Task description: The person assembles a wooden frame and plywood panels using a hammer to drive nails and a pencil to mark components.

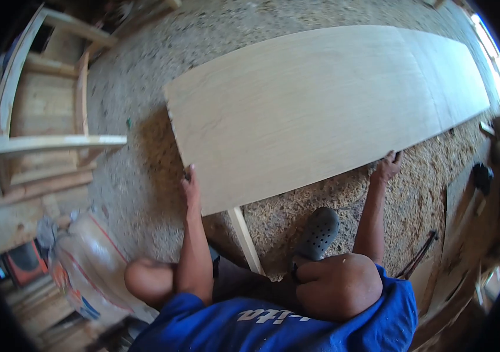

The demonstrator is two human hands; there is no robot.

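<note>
A long, pale wooden panel (308, 111) stretches from the centre to the upper right. My left hand (190, 180) grips its left edge close to the near corner, the fingers partly hidden by the board. Farther right, my right hand (387, 166) holds the near long edge, fingers curled at the rim. A light wooden strip (244, 239) runs from beneath the panel's near corner toward my lap. Below the panel, a grey clog (318, 233) is on my foot.
Wooden frame furniture (44, 141) stands at the left. A white sack (88, 264) and an orange-black object (26, 262) lie at lower left. Shavings cover the floor (273, 234). Boards (467, 229) and a dark cord or strap (423, 253) are at right.
</note>
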